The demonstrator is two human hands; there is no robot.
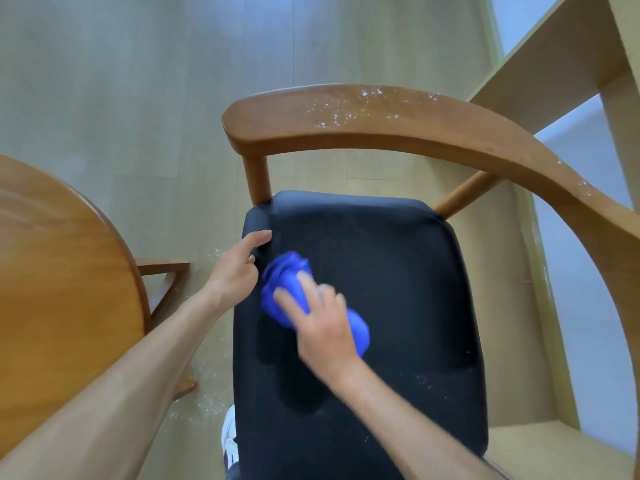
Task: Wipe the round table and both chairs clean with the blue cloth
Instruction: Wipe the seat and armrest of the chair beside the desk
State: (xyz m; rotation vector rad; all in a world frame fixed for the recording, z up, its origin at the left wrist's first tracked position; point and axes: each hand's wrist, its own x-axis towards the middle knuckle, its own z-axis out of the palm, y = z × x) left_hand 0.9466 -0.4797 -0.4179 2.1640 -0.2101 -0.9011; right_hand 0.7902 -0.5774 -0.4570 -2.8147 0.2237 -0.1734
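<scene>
Now pressing the bunched blue cloth point(277, 289) onto the black seat point(381, 289) of the chair point(346, 116), right hand point(322, 323) blurred, fingers spread flat over it. Left hand point(239, 268) pinching the seat's left edge, thumb curled round. White specks on the curved wooden backrest. Round table point(62, 271) just left, apart from the chair.

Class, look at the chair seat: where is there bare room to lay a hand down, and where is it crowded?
Free: the black padded chair seat to the right of the crumpled blue cloth, up to its right edge, and the strip near its front edge. Crowded: the seat's left side, where the right hand presses the cloth and the left hand grips the seat edge.
</scene>
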